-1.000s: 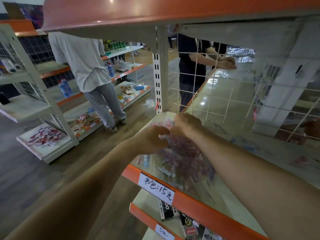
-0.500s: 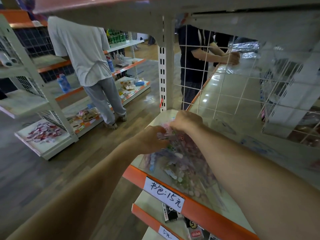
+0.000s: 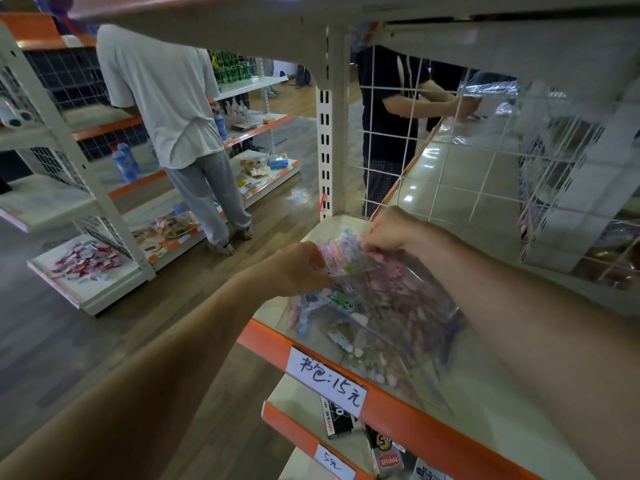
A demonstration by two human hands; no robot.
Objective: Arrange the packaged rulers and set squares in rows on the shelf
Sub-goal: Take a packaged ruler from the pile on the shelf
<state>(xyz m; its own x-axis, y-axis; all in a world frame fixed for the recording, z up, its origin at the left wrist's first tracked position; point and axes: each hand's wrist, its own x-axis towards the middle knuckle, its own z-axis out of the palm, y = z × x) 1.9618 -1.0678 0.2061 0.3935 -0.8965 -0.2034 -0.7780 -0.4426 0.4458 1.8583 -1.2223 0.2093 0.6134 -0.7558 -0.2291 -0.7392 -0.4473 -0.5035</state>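
A loose pile of clear packets of rulers and set squares (image 3: 374, 317), printed in pink, blue and purple, lies at the left end of the cream shelf (image 3: 502, 420) with an orange front edge. My left hand (image 3: 298, 268) pinches the top packet's left edge. My right hand (image 3: 391, 230) grips the same packet's far upper edge. The packet is raised slightly off the pile between both hands. My right forearm covers the pile's right side.
A white wire mesh panel (image 3: 485, 161) backs the shelf, beside a white slotted upright (image 3: 327, 133). A price label (image 3: 325, 379) sits on the orange edge. Lower shelves hold boxed goods (image 3: 341, 417). A person in white (image 3: 166, 109) and another in dark clothes (image 3: 391, 105) stand nearby.
Both hands stayed at the far end of the pile. The top packet has lifted a little and my hands have spread slightly apart along it.
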